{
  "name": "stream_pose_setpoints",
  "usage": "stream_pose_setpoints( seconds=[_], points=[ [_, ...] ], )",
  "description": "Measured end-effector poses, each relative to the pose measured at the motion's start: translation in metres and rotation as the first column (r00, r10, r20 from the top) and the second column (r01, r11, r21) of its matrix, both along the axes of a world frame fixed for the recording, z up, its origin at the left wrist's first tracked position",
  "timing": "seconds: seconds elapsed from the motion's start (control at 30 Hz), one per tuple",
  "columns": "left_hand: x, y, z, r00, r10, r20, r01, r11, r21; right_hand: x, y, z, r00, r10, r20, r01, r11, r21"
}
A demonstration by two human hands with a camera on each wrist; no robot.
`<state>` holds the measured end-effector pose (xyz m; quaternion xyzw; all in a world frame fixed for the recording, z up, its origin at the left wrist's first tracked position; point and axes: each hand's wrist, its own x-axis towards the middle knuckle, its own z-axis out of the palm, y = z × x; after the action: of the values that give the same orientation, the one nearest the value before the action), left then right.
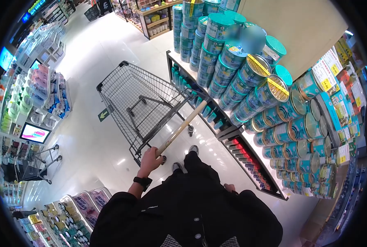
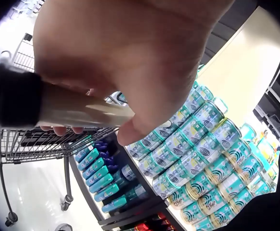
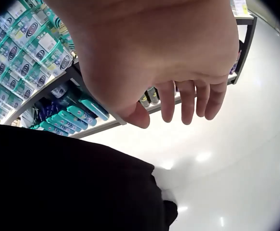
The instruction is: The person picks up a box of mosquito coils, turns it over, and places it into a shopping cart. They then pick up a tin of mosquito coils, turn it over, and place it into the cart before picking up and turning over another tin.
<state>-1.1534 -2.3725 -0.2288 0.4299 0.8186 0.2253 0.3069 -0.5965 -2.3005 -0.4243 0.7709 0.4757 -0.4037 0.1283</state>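
Observation:
My left hand (image 1: 150, 161) grips the left end of a shopping cart's pale handle bar (image 1: 182, 128). In the left wrist view the same hand (image 2: 125, 62) wraps over the bar, its thumb and fingertips showing below it near the black end cap (image 2: 14, 96). The wire basket of the shopping cart (image 1: 123, 96) reaches forward from the handle, with nothing seen inside. My right hand (image 3: 173, 72) hangs beside my body with loosely bent fingers and holds nothing. Only a small part of it shows at my right side in the head view.
Stacked teal tins (image 1: 233, 78) stand on a display table (image 1: 249, 164) close to the cart's right, with bottles on the shelf beneath. Another cart (image 1: 31, 160) stands at the left near product shelves. A floor arrow sign (image 1: 104, 115) lies left of the cart. Glossy floor stretches ahead.

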Motion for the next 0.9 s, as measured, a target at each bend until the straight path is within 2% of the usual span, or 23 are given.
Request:
stream_pose_setpoints(
  seconds=[0.07,0.13,0.2,0.27,0.3,0.33,0.37,0.47,0.67,0.8,0.9],
  points=[
    [0.0,0.021,0.001,1.0,-0.007,-0.026,0.008,0.998,0.065,-0.019,0.041,-0.029,0.988,0.057,-0.144,-0.063,0.997,-0.039],
    [0.001,0.049,0.003,0.998,-0.014,-0.056,0.021,0.992,0.122,-0.053,0.091,-0.059,0.975,0.071,-0.21,-0.06,0.997,0.055],
    [0.003,0.08,0.011,0.994,-0.052,-0.094,0.072,0.972,0.224,-0.09,0.148,-0.071,0.932,0.222,-0.287,-0.161,0.962,0.22],
    [0.006,0.112,0.015,0.985,-0.117,-0.129,0.152,0.936,0.318,-0.139,0.199,-0.038,0.877,0.354,-0.323,-0.248,0.912,0.327],
    [0.009,0.125,0.019,0.982,-0.147,-0.119,0.179,0.925,0.336,-0.164,0.208,-0.025,0.875,0.37,-0.314,-0.129,0.802,0.584],
    [0.013,0.139,0.027,0.979,-0.174,-0.108,0.201,0.912,0.357,-0.184,0.222,-0.001,0.852,0.377,-0.363,-0.108,0.805,0.583],
    [0.016,0.151,0.035,0.975,-0.198,-0.098,0.22,0.897,0.382,-0.202,0.229,0.019,0.805,0.353,-0.478,-0.01,0.813,0.583],
    [0.02,0.178,0.05,0.962,-0.259,-0.082,0.269,0.87,0.414,-0.238,0.24,0.061,0.703,0.305,-0.643,0.06,0.875,0.481],
    [0.011,0.218,0.044,0.945,-0.317,-0.084,0.32,0.837,0.443,-0.245,0.225,0.105,0.682,0.381,-0.624,-0.083,0.888,0.452],
    [-0.003,0.242,0.042,0.935,-0.348,-0.069,0.341,0.83,0.443,-0.239,0.235,0.124,0.65,0.387,-0.654,-0.038,0.876,0.481],
    [-0.016,0.263,0.038,0.925,-0.372,-0.07,0.362,0.817,0.448,-0.251,0.255,0.17,0.658,0.372,-0.655,0.017,0.862,0.506]
  ],
)
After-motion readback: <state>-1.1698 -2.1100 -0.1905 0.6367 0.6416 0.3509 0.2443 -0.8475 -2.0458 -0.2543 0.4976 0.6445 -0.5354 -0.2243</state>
